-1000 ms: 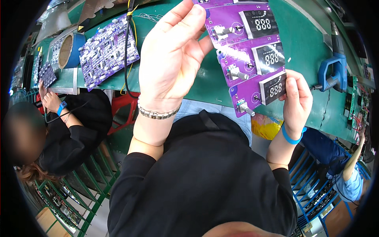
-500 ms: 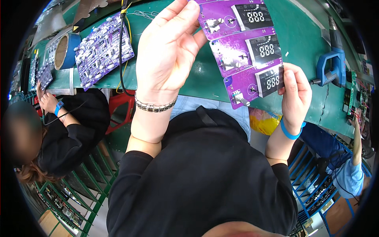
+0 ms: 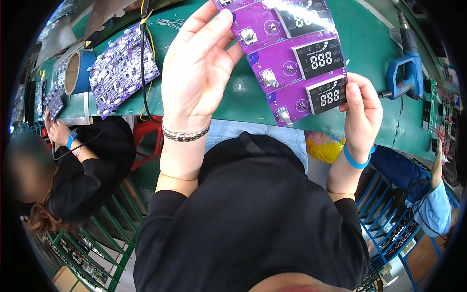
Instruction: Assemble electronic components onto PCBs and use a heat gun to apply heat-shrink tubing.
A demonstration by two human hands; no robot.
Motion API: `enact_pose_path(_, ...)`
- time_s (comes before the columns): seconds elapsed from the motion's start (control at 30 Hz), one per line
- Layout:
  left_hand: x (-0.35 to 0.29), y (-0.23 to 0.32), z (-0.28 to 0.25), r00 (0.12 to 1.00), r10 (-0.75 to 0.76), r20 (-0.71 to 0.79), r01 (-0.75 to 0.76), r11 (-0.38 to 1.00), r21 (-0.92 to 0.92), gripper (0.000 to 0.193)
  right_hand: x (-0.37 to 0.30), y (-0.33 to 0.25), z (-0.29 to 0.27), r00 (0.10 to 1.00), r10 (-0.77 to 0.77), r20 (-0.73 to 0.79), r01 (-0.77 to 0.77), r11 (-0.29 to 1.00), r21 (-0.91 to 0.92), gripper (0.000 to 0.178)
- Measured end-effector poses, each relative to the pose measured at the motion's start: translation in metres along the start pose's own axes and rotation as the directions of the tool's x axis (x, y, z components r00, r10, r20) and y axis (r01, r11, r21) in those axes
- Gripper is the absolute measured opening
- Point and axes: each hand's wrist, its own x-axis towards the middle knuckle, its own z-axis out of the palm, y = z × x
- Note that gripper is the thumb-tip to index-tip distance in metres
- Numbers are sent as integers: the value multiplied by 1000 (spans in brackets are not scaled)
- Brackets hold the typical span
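At the far left, a co-worker's hand (image 3: pixel 59 134) is beside a small purple circuit board (image 3: pixel 53 103). To the right of these, a blue tape roll (image 3: pixel 85 73) stands on the green workbench (image 3: pixel 241 102), next to a densely populated purple circuit board (image 3: pixel 121 73) with a black cable (image 3: pixel 143 58) crossing its right side. Your left hand (image 3: pixel 197 68), palm toward the camera, grips the upper left edge of the purple display-board panel (image 3: pixel 281 53), thumb at the edge and fingers reaching behind. The panel is located between your hands, raised and tilted, its upper end cut off by the view; black display modules (image 3: pixel 325 95) line its right side and potentiometers (image 3: pixel 283 117) its left. Your right hand (image 3: pixel 362 109) pinches the panel's lower right edge, thumb forward, beside the lowest display. Further right, a blue handheld power tool (image 3: pixel 408 75) is positioned well apart from the panel.
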Motion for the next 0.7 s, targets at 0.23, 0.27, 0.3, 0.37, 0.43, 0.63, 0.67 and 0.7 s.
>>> enact_pose_path(0.23,-4,-2,-11,998,33,49,-39,992,117,37,-1,3,2,1000,-30,-8,30,999,-35,24)
enact_pose_path(0.27,-6,-2,-9,997,48,62,-55,991,125,38,-1,4,2,1000,-28,-5,28,999,-36,24)
enact_pose_path(0.3,-7,-2,-8,995,62,75,-71,989,132,40,0,5,2,1000,-25,-2,25,999,-38,24)
enact_pose_path(0.37,-9,-2,-6,992,87,91,-98,986,133,41,0,4,2,999,-36,6,36,999,-27,24)
enact_pose_path(0.43,-9,-2,-6,988,108,110,-122,984,133,42,0,5,3,1000,-1,-12,1,1000,18,22)
enact_pose_path(0.63,-10,-3,-4,981,170,98,-193,932,306,47,0,4,4,999,18,-41,-17,1000,17,22)
enact_pose_path(0.67,-11,-2,-4,985,155,71,-170,934,315,46,0,4,4,1000,-4,-31,5,1000,26,22)
enact_pose_path(0.7,-12,-2,-3,985,150,81,-168,935,312,46,1,4,5,999,-25,-21,26,999,36,22)
